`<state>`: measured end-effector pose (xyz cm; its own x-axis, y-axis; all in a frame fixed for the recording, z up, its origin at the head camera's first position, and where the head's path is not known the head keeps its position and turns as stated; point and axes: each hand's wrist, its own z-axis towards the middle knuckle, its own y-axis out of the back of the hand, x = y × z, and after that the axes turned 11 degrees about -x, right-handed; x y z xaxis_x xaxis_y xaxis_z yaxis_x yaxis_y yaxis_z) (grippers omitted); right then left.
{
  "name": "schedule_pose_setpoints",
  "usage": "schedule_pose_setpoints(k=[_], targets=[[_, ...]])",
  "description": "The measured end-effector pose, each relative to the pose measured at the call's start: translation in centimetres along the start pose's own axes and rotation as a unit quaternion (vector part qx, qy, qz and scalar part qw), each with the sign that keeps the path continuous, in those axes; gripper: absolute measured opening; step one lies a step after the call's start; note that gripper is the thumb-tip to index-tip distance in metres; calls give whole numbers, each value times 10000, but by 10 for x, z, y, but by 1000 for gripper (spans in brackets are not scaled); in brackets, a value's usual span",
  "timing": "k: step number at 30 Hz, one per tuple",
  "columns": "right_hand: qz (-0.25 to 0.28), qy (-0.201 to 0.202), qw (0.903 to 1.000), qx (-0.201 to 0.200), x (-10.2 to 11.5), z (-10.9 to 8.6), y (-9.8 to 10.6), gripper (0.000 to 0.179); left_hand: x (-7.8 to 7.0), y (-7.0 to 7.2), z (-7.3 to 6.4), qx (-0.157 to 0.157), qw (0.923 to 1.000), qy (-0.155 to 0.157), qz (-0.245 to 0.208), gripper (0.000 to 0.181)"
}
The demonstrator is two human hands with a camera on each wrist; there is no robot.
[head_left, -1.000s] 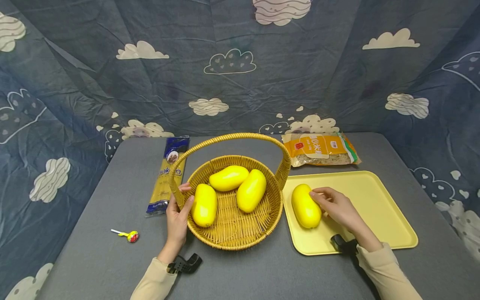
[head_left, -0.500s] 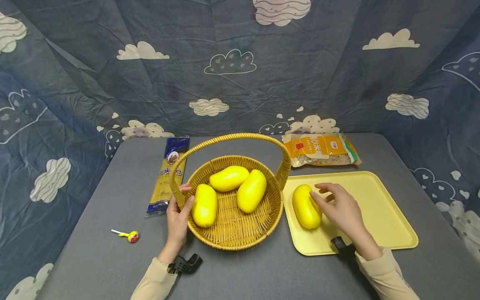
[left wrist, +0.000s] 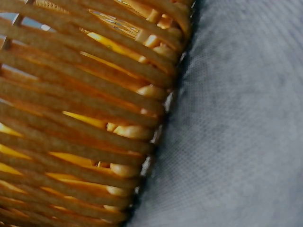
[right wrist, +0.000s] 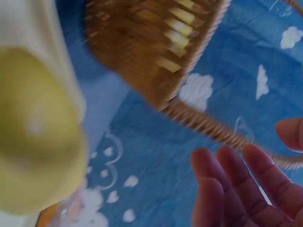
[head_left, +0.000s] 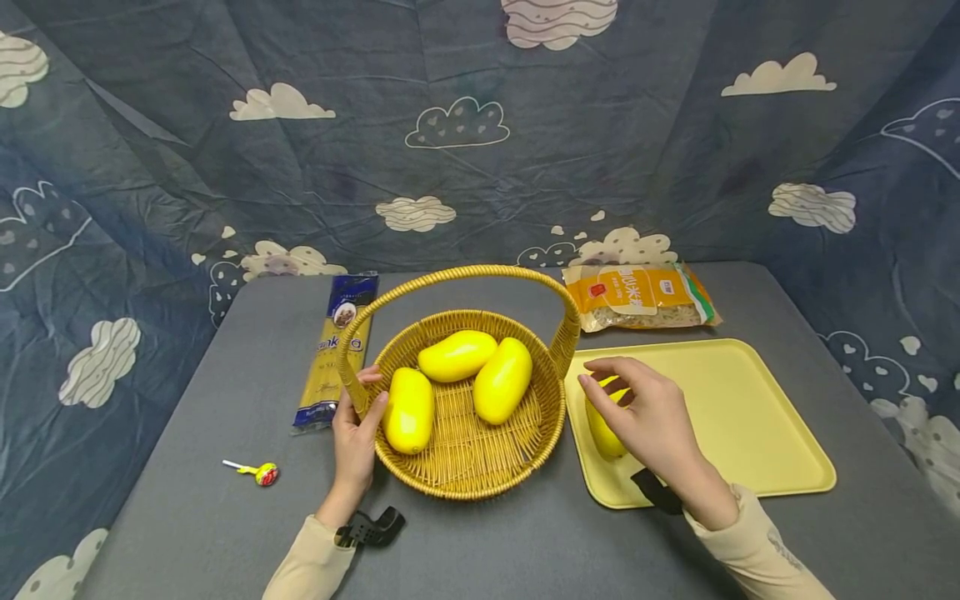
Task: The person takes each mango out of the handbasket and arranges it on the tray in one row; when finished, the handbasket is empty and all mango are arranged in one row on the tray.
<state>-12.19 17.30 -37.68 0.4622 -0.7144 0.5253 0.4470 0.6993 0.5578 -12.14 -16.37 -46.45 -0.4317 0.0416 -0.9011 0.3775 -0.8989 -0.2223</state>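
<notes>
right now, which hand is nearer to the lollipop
Left: the left hand grips the basket to the right of the lollipop; the right hand hovers over the tray, beyond the basket.

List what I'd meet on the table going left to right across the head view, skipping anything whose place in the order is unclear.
Lollipop → long blue-and-gold packet → wicker basket → yellow fruit on the tray.
</notes>
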Motion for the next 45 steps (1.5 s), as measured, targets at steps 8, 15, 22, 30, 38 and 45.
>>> schedule_pose_setpoints(k=[8,15,22,30,38,45], targets=[[473,46,9958,779,28,12,-16,19,0,1,-1,-10,10000,72,50,25],[213,-166,9845,1734,45,23,-32,43,-1,1,-1,-34,10000,67,55,25],[-366,-121,9706,2376,54,35,-46,59,-2,0,0,-10,10000,57,49,25],[-908,-357,9489,3002,54,48,-61,66,-1,1,1,19,10000,43,12,26],[-1124,-436,9313,3436,48,57,-74,68,-1,1,1,17,10000,43,-11,25],[-1195,-366,9227,3648,49,60,-81,69,-1,0,0,15,10000,66,-3,25]])
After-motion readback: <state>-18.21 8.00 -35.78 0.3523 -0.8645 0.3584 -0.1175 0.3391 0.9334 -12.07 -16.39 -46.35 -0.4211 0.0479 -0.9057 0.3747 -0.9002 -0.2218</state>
